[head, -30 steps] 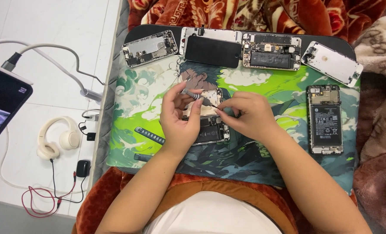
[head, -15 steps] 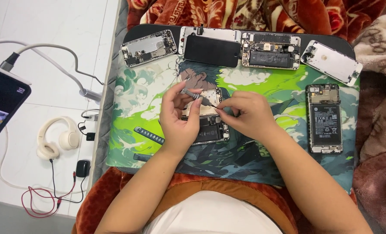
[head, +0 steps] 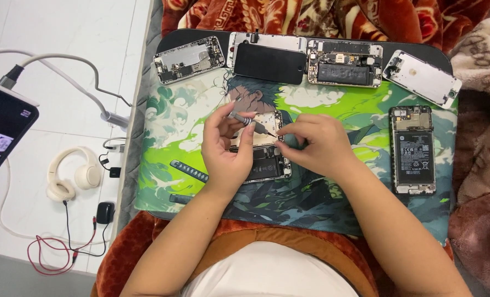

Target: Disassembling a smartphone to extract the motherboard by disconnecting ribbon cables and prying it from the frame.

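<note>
A white tiled floor (head: 63, 55) lies at the left, and a green and blue printed mat (head: 162, 137) covers a lap desk among red patterned blankets (head: 322, 16). On the floor at the far left sit the corner of a tablet (head: 3, 132), a grey cable (head: 63, 71), cream headphones (head: 72, 179) and a thin red wire (head: 47, 256). On the mat's left part lie two dark bars (head: 190, 171).

The left hand (head: 228, 148) is closed around a small grey screwdriver (head: 247, 120), its tip pointing right. Under both hands, near the mat's middle, lies an opened phone (head: 264, 162). The right hand (head: 316, 143) is pinched shut at the screwdriver's tip, just over the phone; what it pinches is too small to tell.

Along the far edge lie more opened phones (head: 190, 59) and a dark screen (head: 269, 61). Another opened phone with a black battery (head: 412, 151) lies at the right.
</note>
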